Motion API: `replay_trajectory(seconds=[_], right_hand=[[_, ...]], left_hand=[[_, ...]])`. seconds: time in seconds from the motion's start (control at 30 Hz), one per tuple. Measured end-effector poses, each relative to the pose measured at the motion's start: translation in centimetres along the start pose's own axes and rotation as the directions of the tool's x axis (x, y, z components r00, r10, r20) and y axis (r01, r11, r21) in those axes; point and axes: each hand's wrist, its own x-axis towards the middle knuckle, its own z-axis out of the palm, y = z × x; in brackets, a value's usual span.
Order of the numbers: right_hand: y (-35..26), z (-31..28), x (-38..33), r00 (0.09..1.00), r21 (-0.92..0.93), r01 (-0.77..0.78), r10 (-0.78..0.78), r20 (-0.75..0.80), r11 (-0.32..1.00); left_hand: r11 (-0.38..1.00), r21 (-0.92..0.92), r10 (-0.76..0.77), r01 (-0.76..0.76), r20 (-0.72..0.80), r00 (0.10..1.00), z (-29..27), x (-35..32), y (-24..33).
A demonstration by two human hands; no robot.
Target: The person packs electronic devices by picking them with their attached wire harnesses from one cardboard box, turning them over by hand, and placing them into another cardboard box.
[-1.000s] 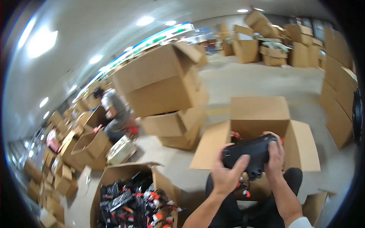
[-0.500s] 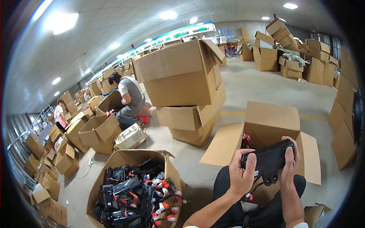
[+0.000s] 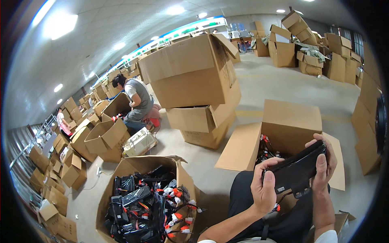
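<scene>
Between my two hands is a black rectangular plastic case with a small white label and a short cable hanging from its lower edge. My left hand grips its left end, thumb on the face towards me. On the right end my right hand closes the same way, thumb in front and fingers behind. A red connector shows below the case. Beyond my hands stands an open cardboard box with parts with red and white connectors in it; the case and my hands hide some of its inside.
At the lower left, an open carton holds several black cases with red and white connectors. Large stacked cartons rise ahead. A seated person bends over boxes at the left, beside a cream-coloured device. More cartons are piled at the far right.
The case has tilted, so more of its broad face shows, and it sits slightly further right in the picture. Both hands keep their hold. The whole view has shifted a little.
</scene>
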Motion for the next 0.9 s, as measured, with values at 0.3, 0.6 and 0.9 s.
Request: replay_trajectory(seconds=[0.3, 0.6, 0.9], right_hand=[[1.6, -2.9, 2.1, 0.981, -0.064, -0.107, 0.116, 0.156, 0.992], [10.3, -1.0, 5.8, 0.777, 0.223, -0.485, 0.3, 0.553, 0.845], [14.5, -4.3, 4.5, 0.041, -0.154, -0.794, 0.306, 0.951, 0.588]], left_hand=[[0.913, 0.323, -0.374, 0.25, 0.416, 0.829, -1.8, 2.0, 0.2], [0.725, 0.444, -0.631, 0.527, 0.121, 0.767, -1.5, 4.9, -3.5], [0.925, 0.0, -0.376, 0.381, 0.149, 0.914, 0.4, 14.4, -6.3]])
